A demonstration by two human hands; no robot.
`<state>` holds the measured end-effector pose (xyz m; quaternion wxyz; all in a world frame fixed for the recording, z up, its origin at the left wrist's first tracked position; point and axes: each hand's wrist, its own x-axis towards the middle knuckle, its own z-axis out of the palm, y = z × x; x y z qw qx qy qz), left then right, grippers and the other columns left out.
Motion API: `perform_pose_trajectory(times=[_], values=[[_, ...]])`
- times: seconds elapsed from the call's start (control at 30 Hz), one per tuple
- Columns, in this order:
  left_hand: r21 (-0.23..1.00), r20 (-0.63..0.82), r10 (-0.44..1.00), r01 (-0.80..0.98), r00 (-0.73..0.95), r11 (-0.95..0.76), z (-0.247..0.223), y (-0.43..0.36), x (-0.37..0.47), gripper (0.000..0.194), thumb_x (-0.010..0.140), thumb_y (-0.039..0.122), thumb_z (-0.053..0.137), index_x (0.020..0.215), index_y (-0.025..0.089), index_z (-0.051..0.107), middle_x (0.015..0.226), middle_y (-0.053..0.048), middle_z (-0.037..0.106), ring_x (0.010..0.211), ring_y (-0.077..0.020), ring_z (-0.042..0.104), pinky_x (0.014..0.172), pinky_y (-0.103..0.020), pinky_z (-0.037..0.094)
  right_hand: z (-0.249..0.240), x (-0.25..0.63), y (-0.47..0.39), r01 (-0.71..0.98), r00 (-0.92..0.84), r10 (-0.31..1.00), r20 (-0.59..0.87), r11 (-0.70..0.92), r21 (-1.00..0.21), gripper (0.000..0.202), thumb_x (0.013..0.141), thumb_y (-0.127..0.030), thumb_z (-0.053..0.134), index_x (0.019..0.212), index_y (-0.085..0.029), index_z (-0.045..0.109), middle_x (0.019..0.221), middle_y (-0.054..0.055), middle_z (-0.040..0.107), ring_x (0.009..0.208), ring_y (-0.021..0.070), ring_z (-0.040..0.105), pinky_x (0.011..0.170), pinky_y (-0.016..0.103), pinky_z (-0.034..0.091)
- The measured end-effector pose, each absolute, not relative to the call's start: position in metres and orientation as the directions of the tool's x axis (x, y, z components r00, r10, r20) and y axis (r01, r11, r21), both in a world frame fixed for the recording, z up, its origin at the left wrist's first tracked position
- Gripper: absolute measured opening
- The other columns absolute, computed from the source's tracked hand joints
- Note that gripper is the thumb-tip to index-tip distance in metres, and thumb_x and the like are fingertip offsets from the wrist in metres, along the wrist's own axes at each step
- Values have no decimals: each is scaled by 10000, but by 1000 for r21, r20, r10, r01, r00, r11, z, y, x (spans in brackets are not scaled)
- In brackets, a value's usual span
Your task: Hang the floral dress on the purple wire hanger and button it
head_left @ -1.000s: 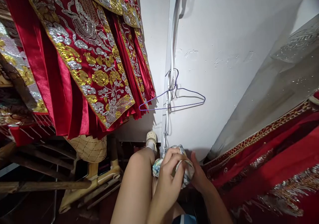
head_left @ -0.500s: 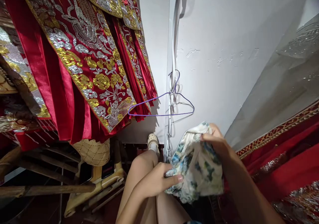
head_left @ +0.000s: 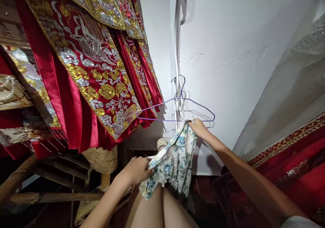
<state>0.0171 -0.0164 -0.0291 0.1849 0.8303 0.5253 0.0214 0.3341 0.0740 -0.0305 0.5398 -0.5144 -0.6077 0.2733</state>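
Between my hands is a white floral garment [head_left: 175,163] with blue and green print. Its upper band runs slanting from hand to hand and loose folds fall below; it looks like a skirt. My left hand [head_left: 138,169] is closed on the lower left end of the band. Higher up, my right hand [head_left: 198,128] pinches the other end, just under the bottom bar of a purple hanger [head_left: 158,120]. The hanger hangs by its hook on a white strip [head_left: 177,45] along the wall, with no clothing on it.
Red costumes with gold and silver embroidery [head_left: 106,89] hang at the left. Below them are a bamboo-like chair frame [head_left: 56,197] and a quilted cream item [head_left: 104,160]. Clear plastic [head_left: 281,96] and red cloth [head_left: 299,170] fill the right side. A cream clog [head_left: 161,142] is on the floor.
The garment went from bunched to spread out, its band drawn between the hands. My right hand moved up and left towards the hanger; my left hand moved left.
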Motion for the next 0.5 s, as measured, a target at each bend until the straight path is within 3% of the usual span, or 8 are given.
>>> perform_pose_trajectory(times=[0.07,0.17,0.27,0.43,0.5], values=[[394,-104,874,826,475,-403,-35,-15,14,146,793,313,620,681,224,651,873,-98,750,897,-320,675,924,-415,425,-38,345,59,355,93,922,375,321,-878,180,757,-320,556,635,-187,543,623,-20,541,652,166,478,629,280,346],[456,131,865,745,484,-486,-26,-9,9,185,856,309,546,794,204,686,1089,-129,722,1062,-311,631,980,-394,416,-38,365,36,382,75,922,380,325,-865,145,766,-273,500,644,-197,516,629,-31,510,637,154,449,609,271,318],[446,293,854,729,430,-520,5,4,8,274,904,329,453,841,175,670,1073,-133,704,1037,-287,620,947,-367,436,-27,377,21,416,64,918,391,331,-847,124,744,-236,468,643,-198,530,633,-26,511,634,153,437,602,272,310],[445,112,905,794,410,-415,50,27,11,335,890,400,413,828,170,648,821,-67,704,804,-262,637,791,-345,473,-13,376,10,419,115,908,403,324,-848,160,737,-263,484,589,-202,498,584,-31,458,601,142,397,576,269,288],[417,205,882,778,423,-470,57,30,17,292,880,373,419,832,176,631,882,-75,705,858,-266,636,825,-354,472,-14,374,8,404,116,920,375,302,-864,167,736,-273,483,585,-203,481,583,-33,444,596,137,390,569,265,283]])
